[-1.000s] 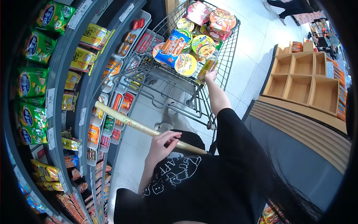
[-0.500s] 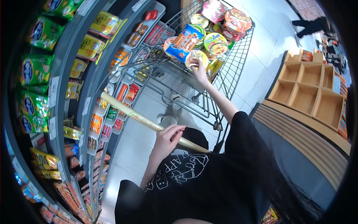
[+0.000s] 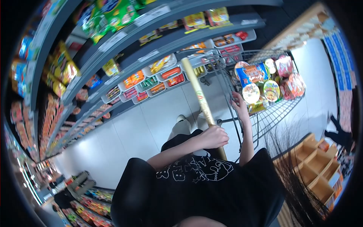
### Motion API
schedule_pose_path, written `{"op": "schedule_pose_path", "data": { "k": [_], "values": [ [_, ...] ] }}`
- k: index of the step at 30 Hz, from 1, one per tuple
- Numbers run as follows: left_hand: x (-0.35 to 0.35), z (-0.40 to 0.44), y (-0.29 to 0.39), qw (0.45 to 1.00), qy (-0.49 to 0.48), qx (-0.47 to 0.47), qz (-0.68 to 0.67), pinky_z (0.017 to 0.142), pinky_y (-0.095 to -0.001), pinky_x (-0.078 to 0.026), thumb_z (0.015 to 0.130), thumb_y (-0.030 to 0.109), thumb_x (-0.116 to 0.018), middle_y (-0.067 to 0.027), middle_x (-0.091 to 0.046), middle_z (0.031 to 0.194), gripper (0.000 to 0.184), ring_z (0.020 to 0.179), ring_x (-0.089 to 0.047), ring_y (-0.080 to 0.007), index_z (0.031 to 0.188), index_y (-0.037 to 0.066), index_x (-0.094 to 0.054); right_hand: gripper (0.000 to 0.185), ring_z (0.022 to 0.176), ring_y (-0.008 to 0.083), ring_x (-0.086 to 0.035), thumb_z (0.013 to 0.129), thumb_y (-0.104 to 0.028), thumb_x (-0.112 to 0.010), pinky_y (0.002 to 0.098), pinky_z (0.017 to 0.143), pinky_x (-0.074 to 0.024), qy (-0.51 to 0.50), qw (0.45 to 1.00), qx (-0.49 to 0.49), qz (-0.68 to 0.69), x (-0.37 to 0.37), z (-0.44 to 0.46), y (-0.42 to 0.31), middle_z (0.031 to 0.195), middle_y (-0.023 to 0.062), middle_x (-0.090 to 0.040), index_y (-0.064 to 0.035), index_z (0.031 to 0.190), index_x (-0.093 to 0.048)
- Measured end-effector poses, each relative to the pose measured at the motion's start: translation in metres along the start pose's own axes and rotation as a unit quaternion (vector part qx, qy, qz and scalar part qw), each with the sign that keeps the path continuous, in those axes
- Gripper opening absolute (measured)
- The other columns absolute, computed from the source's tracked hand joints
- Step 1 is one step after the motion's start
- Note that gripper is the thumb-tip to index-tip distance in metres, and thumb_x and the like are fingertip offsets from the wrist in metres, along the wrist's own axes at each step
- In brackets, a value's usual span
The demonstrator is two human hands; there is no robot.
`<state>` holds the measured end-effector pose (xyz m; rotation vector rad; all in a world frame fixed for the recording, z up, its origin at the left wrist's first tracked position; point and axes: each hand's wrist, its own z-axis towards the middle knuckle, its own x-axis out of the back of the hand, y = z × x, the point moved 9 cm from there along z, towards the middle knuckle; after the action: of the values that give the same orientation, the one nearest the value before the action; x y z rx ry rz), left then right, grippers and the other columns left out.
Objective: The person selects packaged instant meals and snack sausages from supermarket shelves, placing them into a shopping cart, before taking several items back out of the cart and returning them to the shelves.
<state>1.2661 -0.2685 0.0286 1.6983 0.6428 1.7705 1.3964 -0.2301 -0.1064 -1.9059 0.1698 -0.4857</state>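
My left hand (image 3: pixel 214 137) is wrapped round the pale yellow handle (image 3: pixel 197 90) of a wire shopping cart (image 3: pixel 270 123). Just behind the cart's near edge, my right hand (image 3: pixel 239 104) is raised with its fingers apart and nothing in it. Beside it in the cart lie a blue packet of sausages (image 3: pixel 252 73), a round noodle cup with a white lid (image 3: pixel 250 93), a green-lidded cup (image 3: pixel 271 90) and a yellow pack (image 3: pixel 256 108). More cups and bowls are heaped at the far end.
Curved shelves (image 3: pixel 151 18) with green snack bags (image 3: pixel 109 17) and trays of small packs (image 3: pixel 133 80) run along the left and front. A wooden display rack (image 3: pixel 315 166) stands at the right. A person in dark clothes (image 3: pixel 340 132) is at the far right.
The view has swung round to the left. My right hand has left the noodle cup in the cart and drawn back. My left hand has closed round the handle.
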Motion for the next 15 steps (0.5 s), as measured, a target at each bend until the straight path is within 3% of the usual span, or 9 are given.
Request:
{"op": "schedule_pose_path", "data": {
  "k": [2, 3, 5, 6, 7, 9, 11, 13, 15],
  "values": [
    [-0.006, -0.004, -0.003, 1.0, 0.023, -0.002, -0.008, 0.058, -0.0305, -0.043, 0.069, 0.018, -0.058, -0.004, -0.054, 0.061, 0.012, 0.062, -0.054, -0.0198, 0.069, 0.006, -0.059, 0.042, 0.08, 0.0123, -0.05, 0.08, -0.017, -0.056, 0.0245, 0.067, -0.0429, 0.003, 1.0, 0.006, -0.021, 0.0, 0.001, 0.009, 0.1, 0.0066, -0.05, -0.0044, 0.117, -0.041],
    [-0.009, -0.006, -0.001, 0.999, 0.03, -0.014, -0.022, 0.058, -0.0312, -0.043, 0.069, 0.02, -0.058, -0.0045, -0.053, 0.058, 0.013, 0.061, -0.054, -0.0199, 0.067, 0.007, -0.059, 0.041, 0.074, 0.0144, -0.051, 0.077, -0.005, -0.053, 0.0243, 0.067, -0.0441, 0.011, 0.999, 0.005, -0.04, 0.001, -0.002, 0.004, 0.101, 0.0103, -0.049, -0.003, 0.116, -0.041],
    [-0.006, -0.01, 0.006, 0.999, 0.034, -0.026, -0.03, 0.061, -0.0311, -0.041, 0.066, 0.022, -0.061, -0.0037, -0.054, 0.06, 0.015, 0.064, -0.053, -0.0191, 0.068, 0.007, -0.059, 0.041, 0.077, 0.0136, -0.051, 0.078, 0.001, -0.049, 0.0235, 0.069, -0.0443, 0.012, 0.999, 0.019, -0.036, 0.003, -0.002, 0.011, 0.103, 0.0095, -0.048, -0.0023, 0.117, -0.041],
    [-0.005, -0.014, 0.011, 0.998, 0.022, -0.044, -0.042, 0.064, -0.0309, -0.04, 0.064, 0.024, -0.063, -0.0029, -0.054, 0.062, 0.018, 0.067, -0.052, -0.0182, 0.069, 0.008, -0.059, 0.039, 0.079, 0.0124, -0.051, 0.077, 0.005, -0.046, 0.023, 0.07, -0.0446, 0.011, 0.999, -0.012, 0.04, 0.002, -0.002, 0.017, 0.102, 0.0093, -0.049, -0.0005, 0.116, -0.041],
    [-0.005, -0.018, 0.015, 0.997, 0.01, -0.062, -0.053, 0.067, -0.0307, -0.038, 0.061, 0.026, -0.066, -0.0021, -0.054, 0.064, 0.021, 0.071, -0.05, -0.0173, 0.069, 0.008, -0.059, 0.034, 0.082, 0.012, -0.051, 0.079, 0.003, -0.047, 0.0234, 0.072, -0.0437, 0.034, 0.999, -0.034, 0.026, 0.009, 0.001, 0.044, 0.099, 0.0095, -0.052, 0.0017, 0.112, -0.043],
    [-0.009, -0.024, 0.014, 0.996, 0.011, -0.067, -0.052, 0.071, -0.0297, -0.034, 0.055, 0.029, -0.07, 0.0001, -0.054, 0.068, 0.028, 0.076, -0.048, -0.0158, 0.072, 0.01, -0.059, 0.029, 0.087, 0.0108, -0.05, 0.086, -0.014, -0.046, 0.0223, 0.071, -0.0422, 0.058, 0.997, 0.038, -0.021, 0.018, -0.002, 0.026, 0.096, 0.0069, -0.053, -0.0009, 0.112, -0.045],
    [-0.006, -0.03, 0.021, 0.99, 0.055, -0.12, -0.038, 0.071, -0.0301, -0.034, 0.053, 0.029, -0.071, 0.0011, -0.053, 0.069, 0.03, 0.077, -0.047, -0.0154, 0.073, 0.012, -0.058, 0.031, 0.081, 0.0115, -0.052, 0.087, -0.026, -0.043, 0.0234, 0.066, -0.0431, 0.101, 0.99, 0.014, -0.1, 0.022, -0.006, 0.0, 0.09, 0.0056, -0.055, -0.0029, 0.108, -0.049],
    [-0.011, -0.032, 0.021, 0.991, 0.058, -0.116, -0.028, 0.07, -0.0302, -0.034, 0.052, 0.027, -0.072, 0.0015, -0.052, 0.07, 0.03, 0.077, -0.047, -0.0158, 0.073, 0.012, -0.057, 0.051, 0.07, 0.014, -0.055, 0.083, -0.047, -0.043, 0.0253, 0.056, -0.0439, 0.132, 0.986, -0.097, 0.027, 0.026, -0.01, 0.031, 0.095, 0.0068, -0.058, -0.0033, 0.108, -0.049],
    [-0.012, -0.038, 0.024, 0.987, 0.078, -0.136, -0.017, 0.07, -0.0301, -0.034, 0.052, 0.028, -0.071, 0.001, -0.052, 0.07, 0.03, 0.077, -0.047, -0.0161, 0.073, 0.013, -0.057, 0.056, 0.068, 0.0137, -0.055, 0.083, -0.05, -0.04, 0.0244, 0.053, -0.0437, 0.17, 0.977, -0.094, 0.084, 0.024, -0.016, 0.028, 0.094, 0.0089, -0.059, -0.0009, 0.109, -0.049]
  ]
}}
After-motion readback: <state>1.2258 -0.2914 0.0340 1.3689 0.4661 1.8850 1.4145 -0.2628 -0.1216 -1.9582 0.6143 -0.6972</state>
